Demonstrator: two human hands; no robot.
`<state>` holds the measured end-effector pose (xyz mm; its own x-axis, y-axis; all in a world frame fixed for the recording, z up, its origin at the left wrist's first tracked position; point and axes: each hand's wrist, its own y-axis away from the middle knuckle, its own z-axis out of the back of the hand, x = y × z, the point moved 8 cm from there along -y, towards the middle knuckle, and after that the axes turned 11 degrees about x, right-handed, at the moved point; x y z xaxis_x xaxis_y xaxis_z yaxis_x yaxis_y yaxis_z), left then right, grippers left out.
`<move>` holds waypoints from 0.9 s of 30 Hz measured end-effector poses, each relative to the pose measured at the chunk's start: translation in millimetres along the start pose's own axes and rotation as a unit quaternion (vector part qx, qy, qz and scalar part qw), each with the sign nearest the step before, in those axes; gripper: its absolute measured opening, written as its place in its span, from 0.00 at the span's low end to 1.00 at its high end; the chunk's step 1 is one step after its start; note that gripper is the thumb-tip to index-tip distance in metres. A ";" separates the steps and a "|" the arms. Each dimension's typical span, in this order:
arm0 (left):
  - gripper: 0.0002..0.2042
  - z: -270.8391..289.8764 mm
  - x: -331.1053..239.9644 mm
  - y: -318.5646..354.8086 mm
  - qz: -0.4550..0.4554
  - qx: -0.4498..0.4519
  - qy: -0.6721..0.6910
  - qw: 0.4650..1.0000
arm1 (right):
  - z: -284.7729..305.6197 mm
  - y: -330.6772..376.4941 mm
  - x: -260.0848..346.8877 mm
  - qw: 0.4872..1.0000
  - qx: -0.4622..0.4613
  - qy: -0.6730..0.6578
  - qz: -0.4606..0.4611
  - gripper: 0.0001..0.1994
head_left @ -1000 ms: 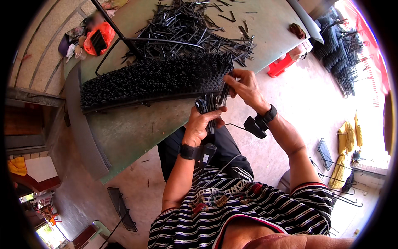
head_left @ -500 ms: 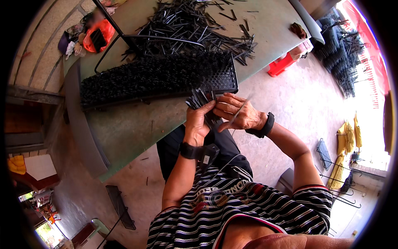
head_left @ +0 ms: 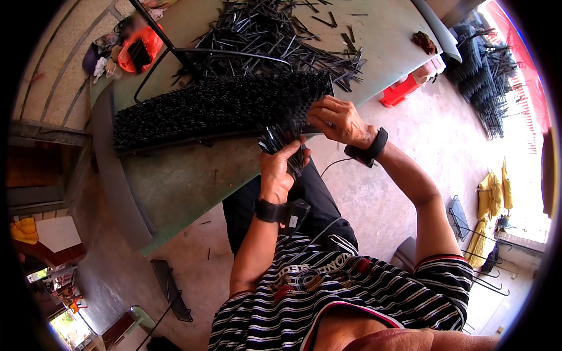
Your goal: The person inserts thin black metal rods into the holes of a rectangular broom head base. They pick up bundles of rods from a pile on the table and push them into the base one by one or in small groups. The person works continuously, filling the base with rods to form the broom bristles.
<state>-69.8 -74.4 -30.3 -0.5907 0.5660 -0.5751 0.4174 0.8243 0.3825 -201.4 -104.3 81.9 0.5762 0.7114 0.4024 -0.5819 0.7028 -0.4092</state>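
Observation:
My left hand (head_left: pixel 278 168) is closed around a bundle of thin black strips (head_left: pixel 274 140), just in front of the near edge of a long black mesh rack (head_left: pixel 321 127). Short black strips stand up densely over most of the rack, like bristles (head_left: pixel 199 108). At the rack's right end, my right hand (head_left: pixel 339 121) has its fingers pressed together over the mesh. Whatever those fingertips pinch is hidden. Beyond the rack, a loose heap of black strips (head_left: pixel 249 41) covers the far part of the table.
The green-topped table (head_left: pixel 175 193) has a thick bent grey edge at left. A black metal rod frame (head_left: pixel 161 32) rises at the rack's left. Near the far left lies an orange bag (head_left: pixel 143 50). A red stool (head_left: pixel 401 90) stands right of the table; stacked dark racks (head_left: pixel 477 76) lie beyond.
My right hand has moved up and away from the bundle to the rack's right end. My left hand keeps the bundle and has barely shifted.

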 end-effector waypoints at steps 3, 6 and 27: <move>0.09 -2.5 -4.0 1.8 -0.010 0.006 -0.028 1.000 | -4.6 -2.5 -6.7 0.972 0.002 -0.098 -0.215 0.10; 0.09 -11.0 -2.7 3.6 -0.015 0.017 -0.028 0.999 | -30.3 12.8 -18.4 0.866 0.103 -0.301 -0.386 0.10; 0.11 -8.0 -0.3 4.4 -0.004 -0.028 -0.067 0.997 | 28.4 9.0 -39.4 0.954 -0.219 -0.062 -0.195 0.05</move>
<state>-73.3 -70.8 -22.6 -0.4957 0.5550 -0.6681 0.3718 0.8308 0.4142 -245.6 -125.9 85.6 0.6121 0.4106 0.6759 -0.0262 0.8647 -0.5015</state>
